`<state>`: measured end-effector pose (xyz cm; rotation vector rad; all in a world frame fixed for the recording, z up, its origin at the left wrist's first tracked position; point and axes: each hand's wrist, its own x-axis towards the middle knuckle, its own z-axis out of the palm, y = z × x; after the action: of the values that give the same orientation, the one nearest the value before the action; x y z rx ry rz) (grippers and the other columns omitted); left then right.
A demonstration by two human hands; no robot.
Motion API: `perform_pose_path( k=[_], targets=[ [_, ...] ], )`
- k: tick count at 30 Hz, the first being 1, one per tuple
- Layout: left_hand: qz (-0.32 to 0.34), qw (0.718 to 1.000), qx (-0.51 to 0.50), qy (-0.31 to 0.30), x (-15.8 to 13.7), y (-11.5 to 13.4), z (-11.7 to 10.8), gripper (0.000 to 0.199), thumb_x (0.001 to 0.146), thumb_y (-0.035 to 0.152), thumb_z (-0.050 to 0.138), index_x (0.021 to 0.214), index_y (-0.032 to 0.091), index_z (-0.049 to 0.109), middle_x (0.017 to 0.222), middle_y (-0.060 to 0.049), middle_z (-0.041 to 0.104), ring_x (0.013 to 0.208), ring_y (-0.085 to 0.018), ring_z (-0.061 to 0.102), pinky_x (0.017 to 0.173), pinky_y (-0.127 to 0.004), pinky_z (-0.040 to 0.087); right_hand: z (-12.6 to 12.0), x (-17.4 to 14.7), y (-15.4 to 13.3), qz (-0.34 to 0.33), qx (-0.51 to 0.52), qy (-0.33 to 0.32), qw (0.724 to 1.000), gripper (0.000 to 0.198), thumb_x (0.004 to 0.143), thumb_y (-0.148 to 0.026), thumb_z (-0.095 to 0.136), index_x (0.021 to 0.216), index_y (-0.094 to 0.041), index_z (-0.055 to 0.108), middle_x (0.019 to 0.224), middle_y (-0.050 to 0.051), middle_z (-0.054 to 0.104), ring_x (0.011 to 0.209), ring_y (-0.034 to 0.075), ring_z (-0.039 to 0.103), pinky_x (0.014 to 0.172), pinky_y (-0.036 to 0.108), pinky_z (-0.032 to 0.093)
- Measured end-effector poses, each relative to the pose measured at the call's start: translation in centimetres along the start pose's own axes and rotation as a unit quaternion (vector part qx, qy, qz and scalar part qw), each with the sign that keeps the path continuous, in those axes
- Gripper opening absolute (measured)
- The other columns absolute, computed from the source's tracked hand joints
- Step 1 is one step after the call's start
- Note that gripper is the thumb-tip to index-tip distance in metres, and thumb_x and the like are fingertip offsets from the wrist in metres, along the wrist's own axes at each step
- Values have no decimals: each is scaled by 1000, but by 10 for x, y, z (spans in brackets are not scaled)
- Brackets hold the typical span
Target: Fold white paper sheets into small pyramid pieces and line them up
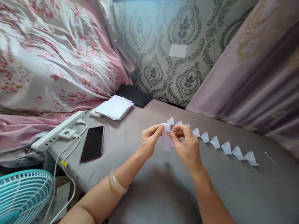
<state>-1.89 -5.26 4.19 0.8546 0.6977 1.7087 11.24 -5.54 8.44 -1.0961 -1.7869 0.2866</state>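
Between my two hands, a small folded strip of white paper (pixel 166 142) is held up above the grey-covered surface. My left hand (pixel 150 138) pinches its upper left edge between thumb and fingers. From the other side, my right hand (pixel 186 144) grips the paper's right part with thumb and forefinger. The lower end of the paper hangs down, partly in front of my right fingers. Just beyond my hands, a row of several small folded paper pieces (pixel 215 142) runs off to the right, some of them half hidden behind my right hand.
Left of my hands are a stack of white paper (pixel 115 107), a black phone (pixel 92 144) and a white power strip (pixel 58 131) with cables. A black flat item (pixel 134 95) lies behind the stack. A turquoise fan (pixel 19 199) stands lower left. A thin stick (pixel 270 157) lies far right.
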Motion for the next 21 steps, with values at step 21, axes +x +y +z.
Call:
perform_pose_path(
  k=[21],
  targets=[
    [2, 998, 58, 30, -1, -5, -2, 31, 81, 33, 70, 108, 19, 72, 114, -7, 71, 108, -22, 63, 99, -35, 46, 29, -16, 13, -213, -184, 16, 959, 44, 92, -12, 54, 136, -18, 53, 94, 7, 65, 85, 17, 63, 75, 29, 53]
  ],
)
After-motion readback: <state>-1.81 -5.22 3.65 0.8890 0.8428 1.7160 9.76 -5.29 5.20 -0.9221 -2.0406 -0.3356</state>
